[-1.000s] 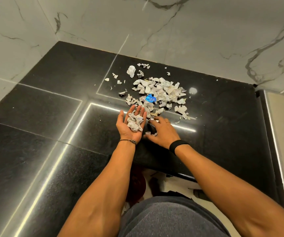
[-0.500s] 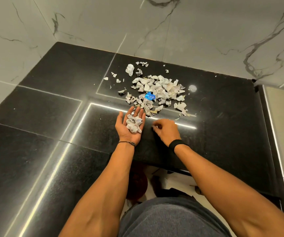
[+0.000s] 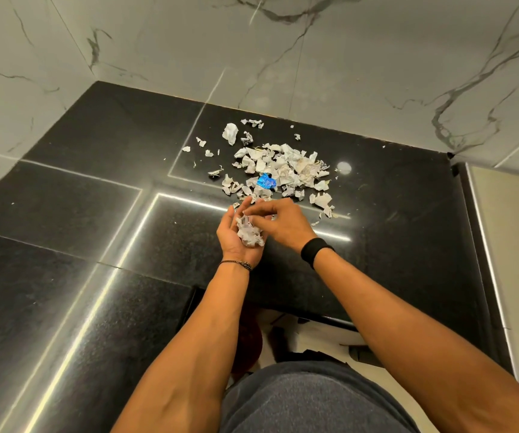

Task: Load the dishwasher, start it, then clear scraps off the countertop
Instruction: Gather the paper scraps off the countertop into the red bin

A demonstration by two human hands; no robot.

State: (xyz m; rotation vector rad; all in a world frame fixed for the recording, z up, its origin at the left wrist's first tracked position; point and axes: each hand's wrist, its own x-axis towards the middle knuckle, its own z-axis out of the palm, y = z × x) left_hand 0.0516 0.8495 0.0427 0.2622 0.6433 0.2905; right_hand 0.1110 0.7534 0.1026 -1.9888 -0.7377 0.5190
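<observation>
Head view showed the person at the corner of the black countertop, working on the last part of the job: no dishwasher was in sight, and the pile of scraps lay loosely scattered near the marble wall, with a blue scrap at its near edge. The left hand was turned palm up just in front of the pile, fingers close together and gently cupped, so it served as a tray for a wad of scraps lying in the palm; holding it so near the pile probably kept each transfer short. The right hand, a dark wristband on its wrist, reached across over that palm with its fingertips bunched together at the top of the wad, apparently to drop off a piece. Whether a piece was pinched between them could not be told. Half a second earlier the right hand had been down on the countertop to the right of the left hand, fingers curled at the surface as if picking something up; by this moment it had lifted and crossed to the left palm. The left hand had hardly shifted, and the pile looked much the same, so most of the clearing remained to be done.
</observation>
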